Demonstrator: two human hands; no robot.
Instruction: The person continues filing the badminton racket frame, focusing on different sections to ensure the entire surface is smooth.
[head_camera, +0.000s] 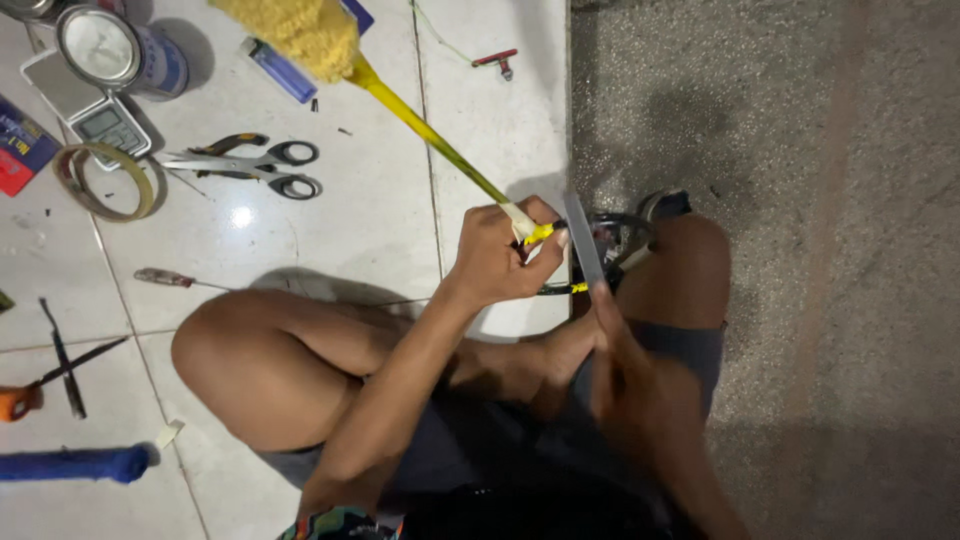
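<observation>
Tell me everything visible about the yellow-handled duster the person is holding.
The duster has a fluffy pale-yellow head at the top edge of the frame and a thin, glossy yellow stick that darkens to green lower down. It lies slanted, head up-left, above the white floor tiles. The left hand grips its lower end, which looks wrapped in pale tape. The right hand, blurred, holds a flat grey strip against that end.

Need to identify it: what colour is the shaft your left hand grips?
Yellow shaft, clearest in the head view.
</observation>
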